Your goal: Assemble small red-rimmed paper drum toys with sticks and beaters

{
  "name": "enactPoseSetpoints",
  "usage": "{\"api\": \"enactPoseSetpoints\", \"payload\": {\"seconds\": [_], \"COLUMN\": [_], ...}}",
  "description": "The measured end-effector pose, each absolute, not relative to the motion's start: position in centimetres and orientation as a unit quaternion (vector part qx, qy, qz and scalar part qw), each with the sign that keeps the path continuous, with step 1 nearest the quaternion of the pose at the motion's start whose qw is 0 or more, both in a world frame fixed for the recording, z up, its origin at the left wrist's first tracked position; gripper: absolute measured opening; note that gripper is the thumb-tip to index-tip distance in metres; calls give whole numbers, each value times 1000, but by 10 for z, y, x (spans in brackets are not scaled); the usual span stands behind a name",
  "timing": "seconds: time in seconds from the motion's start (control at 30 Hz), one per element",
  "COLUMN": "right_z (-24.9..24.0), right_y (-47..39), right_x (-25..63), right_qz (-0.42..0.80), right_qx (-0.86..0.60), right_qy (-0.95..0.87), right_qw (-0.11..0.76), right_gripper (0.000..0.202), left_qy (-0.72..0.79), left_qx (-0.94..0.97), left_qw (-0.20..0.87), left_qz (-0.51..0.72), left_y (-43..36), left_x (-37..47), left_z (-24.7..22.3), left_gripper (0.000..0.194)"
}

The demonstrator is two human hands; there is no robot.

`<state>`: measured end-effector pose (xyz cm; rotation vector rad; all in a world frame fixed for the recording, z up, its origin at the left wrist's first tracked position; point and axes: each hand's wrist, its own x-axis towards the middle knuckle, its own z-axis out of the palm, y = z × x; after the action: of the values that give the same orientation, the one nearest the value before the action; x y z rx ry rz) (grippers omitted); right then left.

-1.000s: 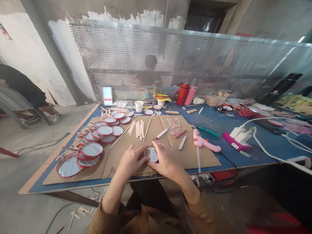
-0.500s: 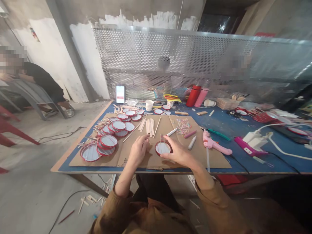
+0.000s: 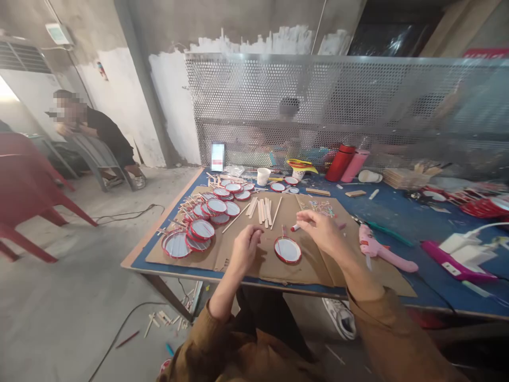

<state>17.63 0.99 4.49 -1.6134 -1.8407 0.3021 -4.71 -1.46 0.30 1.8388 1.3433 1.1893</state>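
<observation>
Two bare hands hover over the cardboard sheet [image 3: 254, 265] that covers the near edge of the blue table [image 3: 397, 212]. Between them, flat on the cardboard, lies a small red-rimmed disc [image 3: 287, 250], touched by neither. Fingers of the right hand [image 3: 323, 231] curl around a white marker [image 3: 295, 227] beyond the disc. Loosely curled and holding nothing, the left hand [image 3: 244, 249] hangs just left of the disc. More red-rimmed discs [image 3: 199, 231] crowd the sheet's left edge, wooden sticks [image 3: 263, 208] lie toward its far edge, and a pink glue gun [image 3: 377, 248] rests at its right edge.

Matt brown cardboard sheet [image 3: 254, 260] – glossy red-rimmed disc [image 3: 287, 250], seemingly plastic – pale wooden sticks [image 3: 262, 209], perforated shiny metal screen [image 3: 318, 106].
</observation>
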Motion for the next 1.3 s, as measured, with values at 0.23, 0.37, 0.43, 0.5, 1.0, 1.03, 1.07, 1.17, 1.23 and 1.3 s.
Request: {"api": "enactPoseSetpoints", "payload": {"seconds": [0.23, 0.37, 0.43, 0.5, 1.0, 1.03, 1.07, 1.17, 1.23, 1.3], "right_z": [61, 60, 55, 50, 57, 63, 70, 96, 110, 114], "right_y": [42, 63, 71, 77, 64, 60, 55, 29, 4, -22], "right_x": [149, 139, 135, 131, 124, 124, 124, 117, 108, 96], "right_qz": [52, 14, 2, -16, -148, -167, -187, -214, -186, -87], "right_qx": [-637, -625, -609, -583, -482, -490, -500, -545, -558, -551], "right_qy": [-754, -779, -793, -812, -861, -855, -845, -803, -776, -762], "right_qw": [152, 43, 16, -10, -65, -44, -15, 110, 225, 328], "right_gripper": [20, 20, 24, 29, 26, 25, 24, 23, 25, 20], "left_qy": [473, 472, 471, 471, 484, 478, 474, 458, 427, 386], "left_qx": [808, 793, 769, 749, 640, 628, 613, 565, 546, 534], "left_qw": [159, 236, 292, 327, 354, 358, 363, 398, 402, 417], "left_qz": [313, 304, 318, 333, 480, 499, 518, 559, 598, 626], "left_y": [-15, -18, -19, -20, -16, -15, -14, -12, -13, -16], "left_x": [-41, -44, -47, -48, -48, -49, -49, -51, -53, -54], "left_z": [1, 4, 6, 6, 5, 4, 3, 1, 1, 2], "left_gripper": [14, 26, 34, 38, 26, 25, 25, 32, 37, 38]}}
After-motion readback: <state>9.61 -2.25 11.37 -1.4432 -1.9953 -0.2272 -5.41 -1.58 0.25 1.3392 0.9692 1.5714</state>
